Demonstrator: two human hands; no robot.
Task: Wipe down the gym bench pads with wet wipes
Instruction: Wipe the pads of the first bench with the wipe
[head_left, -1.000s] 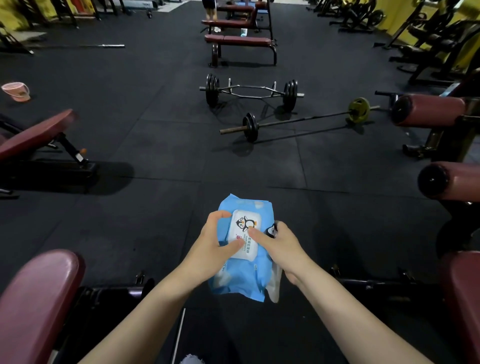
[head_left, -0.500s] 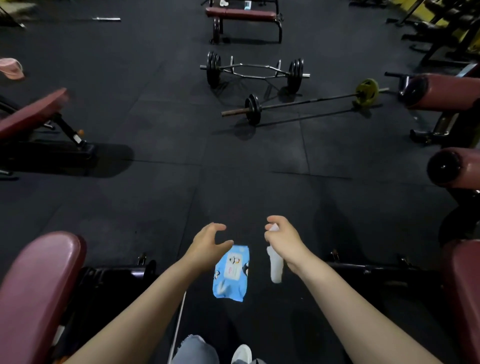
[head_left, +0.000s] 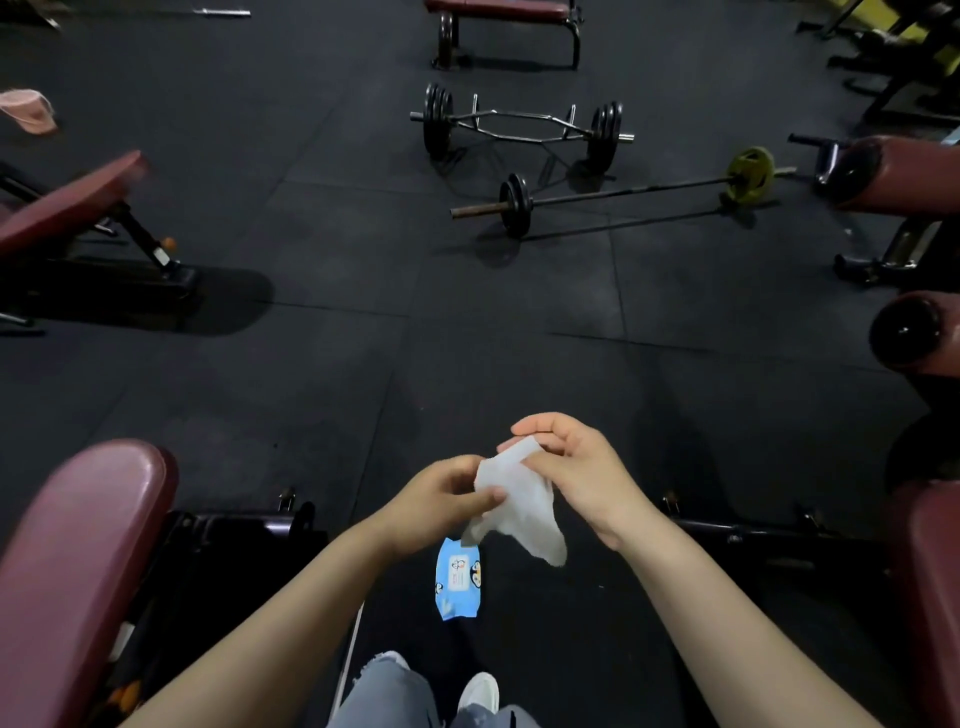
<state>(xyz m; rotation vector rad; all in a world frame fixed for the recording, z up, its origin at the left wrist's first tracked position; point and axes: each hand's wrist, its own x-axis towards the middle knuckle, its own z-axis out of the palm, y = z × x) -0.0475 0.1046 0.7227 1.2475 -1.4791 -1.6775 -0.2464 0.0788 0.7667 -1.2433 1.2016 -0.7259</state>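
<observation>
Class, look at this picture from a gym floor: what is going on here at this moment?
A person stands between maroon bench pads, holding a white wet wipe with both hands. The left hand pinches one edge and the right hand grips the other, seemingly spreading it open. The blue wipe packet lies on the black floor below the hands. The nearest bench pad, at the left, is not yet being wiped. Barbells lie further off.

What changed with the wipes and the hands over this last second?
The left hand let go of the blue wipe pack, which dropped to the floor. Both hands now hold one white wipe, the right hand pinching its top. The barbells and benches stayed put.
</observation>
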